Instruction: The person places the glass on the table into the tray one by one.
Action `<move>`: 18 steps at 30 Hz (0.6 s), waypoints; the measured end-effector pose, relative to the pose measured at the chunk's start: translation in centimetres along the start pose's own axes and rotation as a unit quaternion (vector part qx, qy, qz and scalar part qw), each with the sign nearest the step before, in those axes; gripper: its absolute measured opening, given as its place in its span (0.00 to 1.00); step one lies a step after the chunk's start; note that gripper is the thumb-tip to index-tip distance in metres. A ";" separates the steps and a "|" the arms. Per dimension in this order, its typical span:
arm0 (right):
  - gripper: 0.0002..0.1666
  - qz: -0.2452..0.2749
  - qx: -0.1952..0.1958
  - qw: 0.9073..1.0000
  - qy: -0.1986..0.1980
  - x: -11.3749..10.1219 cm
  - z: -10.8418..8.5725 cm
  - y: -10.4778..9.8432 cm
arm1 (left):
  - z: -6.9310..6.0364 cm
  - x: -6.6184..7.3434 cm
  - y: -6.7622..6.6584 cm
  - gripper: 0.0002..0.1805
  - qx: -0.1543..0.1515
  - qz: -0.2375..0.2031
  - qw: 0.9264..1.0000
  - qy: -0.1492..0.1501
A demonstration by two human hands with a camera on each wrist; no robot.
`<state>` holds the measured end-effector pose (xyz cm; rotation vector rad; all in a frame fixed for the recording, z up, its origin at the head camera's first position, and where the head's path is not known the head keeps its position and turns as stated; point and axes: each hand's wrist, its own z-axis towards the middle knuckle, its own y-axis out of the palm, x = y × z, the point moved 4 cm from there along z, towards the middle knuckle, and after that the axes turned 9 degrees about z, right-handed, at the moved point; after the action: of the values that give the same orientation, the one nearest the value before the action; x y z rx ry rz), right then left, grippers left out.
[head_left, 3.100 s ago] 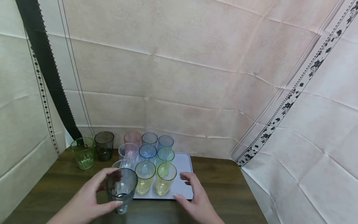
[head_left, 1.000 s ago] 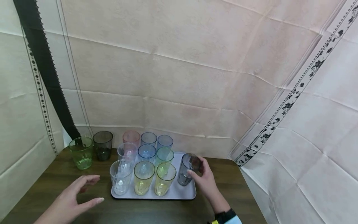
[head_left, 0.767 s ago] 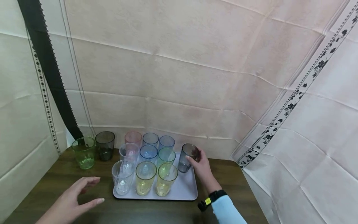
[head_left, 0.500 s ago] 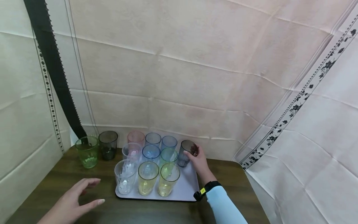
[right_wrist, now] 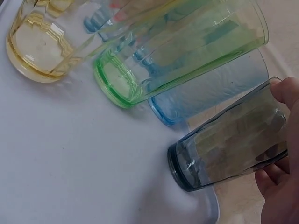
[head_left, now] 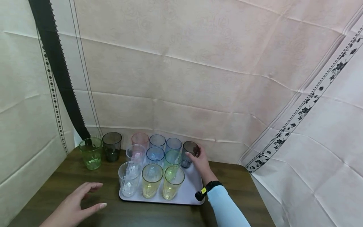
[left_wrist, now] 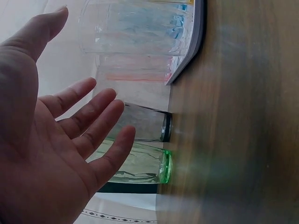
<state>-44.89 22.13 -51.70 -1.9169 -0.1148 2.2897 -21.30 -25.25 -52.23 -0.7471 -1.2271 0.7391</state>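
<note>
My right hand (head_left: 202,163) grips a smoky grey glass (right_wrist: 229,144) near its rim, thumb on one side and fingers on the other. That glass stands at the back right corner of the white tray (head_left: 194,189), beside a blue glass (right_wrist: 205,88); in the right wrist view its base is on or very close to the tray. Left of it, the tray bears rows of tinted glasses, among them a green glass (right_wrist: 187,51), a yellow glass (head_left: 173,183) and a clear glass (head_left: 129,179). My left hand (head_left: 76,203) hovers over the table's left front, palm bare, fingers loosely spread.
Off the tray, at the table's back left, stand a green glass (head_left: 91,154) and a dark grey glass (head_left: 112,146), side by side. The wooden table (head_left: 136,217) ends at a hanging cloth (head_left: 175,82) behind. Bare tray surface lies in front of the held glass.
The grey glass passed from my left hand to my right, then moved over the tray's right side to its back corner. My left hand drew back left and stays there.
</note>
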 end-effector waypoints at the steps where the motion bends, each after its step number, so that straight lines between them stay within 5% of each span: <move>1: 0.47 -0.001 0.001 1.000 0.001 0.0 0.0 0.0 | 0.0 0.0 0.0 0.40 0.003 0.003 1.000 0.002; 12: 0.54 -0.024 -0.010 1.000 0.006 0.2 0.0 -0.3 | 0.0 -0.1 0.1 0.40 -0.003 0.001 1.000 -0.005; 18: 0.54 -0.082 -0.011 0.996 0.016 -1.2 -3.0 -1.7 | 0.6 -0.2 0.2 0.43 -0.034 0.004 0.999 -0.025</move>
<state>-41.61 23.50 -50.76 -1.8790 -0.2820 2.1588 -21.95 -25.28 -52.38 -0.7939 -1.3004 0.7278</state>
